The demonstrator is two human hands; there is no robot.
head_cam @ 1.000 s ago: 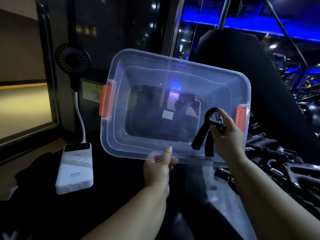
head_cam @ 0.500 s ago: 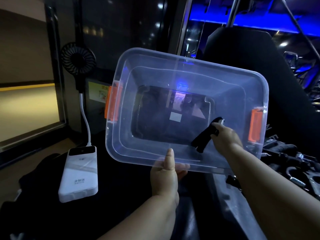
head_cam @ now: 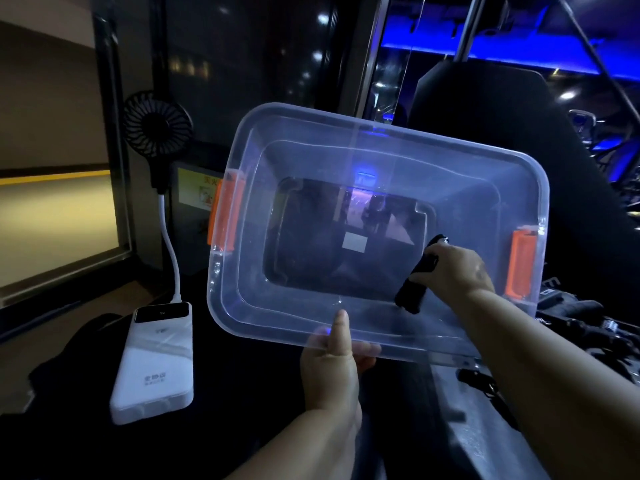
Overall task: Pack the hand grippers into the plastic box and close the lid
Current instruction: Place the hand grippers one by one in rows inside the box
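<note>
My left grip point(head_cam: 330, 372) pinches the near rim of the clear plastic box point(head_cam: 311, 133), held tilted toward me, while my right grip point(head_cam: 457, 271) clamps a black hand gripper point(head_cam: 412, 289) inside it.

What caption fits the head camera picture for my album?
Left hand holds the plastic box; right hand holds a hand gripper inside.

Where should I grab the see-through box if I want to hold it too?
Probably the short ends: curl your fingers under the box rim beside the orange latches, one hand from each side. The rim sticks out there like a lip. The left hand pinches the near long edge, and the right hand is inside with a hand gripper.
</note>
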